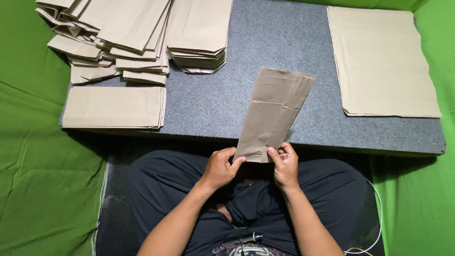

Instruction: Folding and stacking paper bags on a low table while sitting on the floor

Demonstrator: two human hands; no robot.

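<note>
A flat brown paper bag [274,114], creased across, tilts upright above the lap.

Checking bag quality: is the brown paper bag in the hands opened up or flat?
Flat: the paper bag shows no gap between its sides, with one crease across.

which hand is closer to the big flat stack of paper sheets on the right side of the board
The right hand. It sits below and left of the large sheet stack, pinching the folded paper bag. The left hand is farther left, on the bag's other corner.

grey board [265,57] w/ paper bag stacks [199,33], flat sheets [384,61]
</note>
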